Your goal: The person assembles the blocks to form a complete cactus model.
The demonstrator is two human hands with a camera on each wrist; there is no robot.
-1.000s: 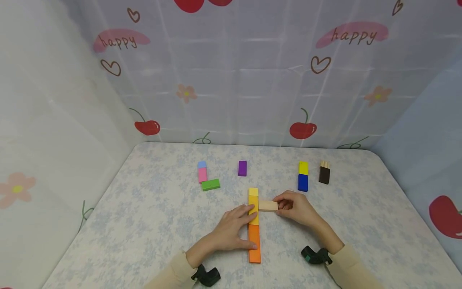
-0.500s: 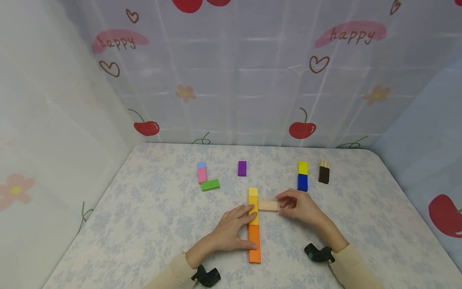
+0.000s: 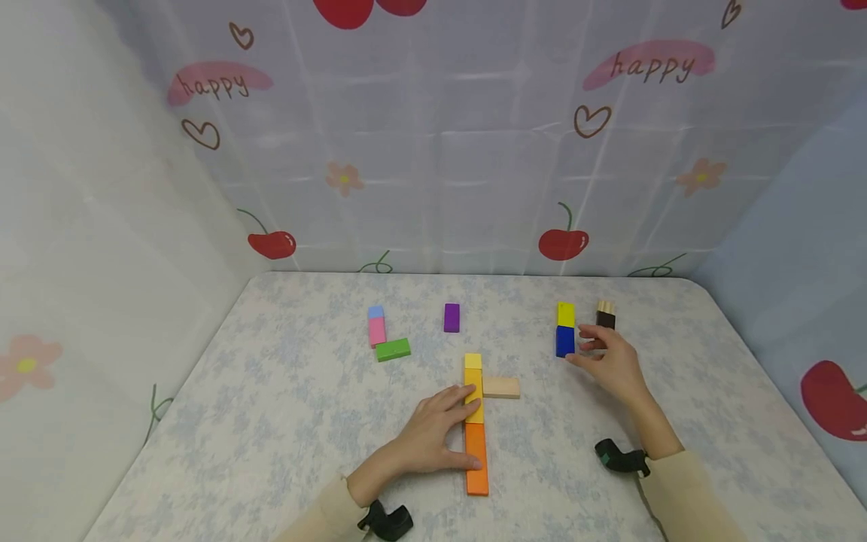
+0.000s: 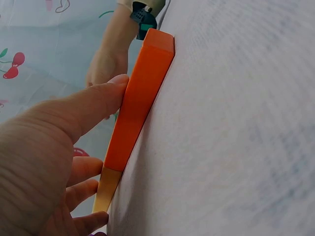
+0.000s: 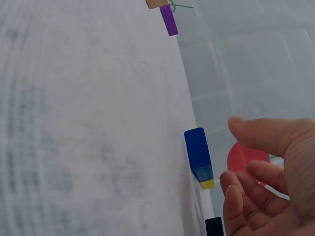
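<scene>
My left hand [image 3: 433,433] rests with extended fingers on a line of blocks, its fingertips on a yellow block [image 3: 473,375] and its thumb on an orange block [image 3: 476,443]. A small pale yellow block [image 3: 473,361] tops that line. To its right lies a plain wooden block [image 3: 501,388], its end against the yellow block. My right hand [image 3: 615,363] is just right of a blue block [image 3: 565,342], thumb and fingers apart. In the right wrist view the blue block [image 5: 198,147] shows no finger around it. A bright yellow block [image 3: 565,314] sits behind the blue one.
A dark brown block [image 3: 606,321] with cream strips at its far end is partly hidden by my right hand. Farther left lie a purple block [image 3: 451,318], a green block [image 3: 393,350], a pink block [image 3: 376,332] and a light blue block [image 3: 375,312]. Curtains enclose the table [image 3: 271,421].
My right hand has let go of the wooden block and moved right and away from me to the blue block. The wooden block stays by the yellow one; my left hand keeps its place.
</scene>
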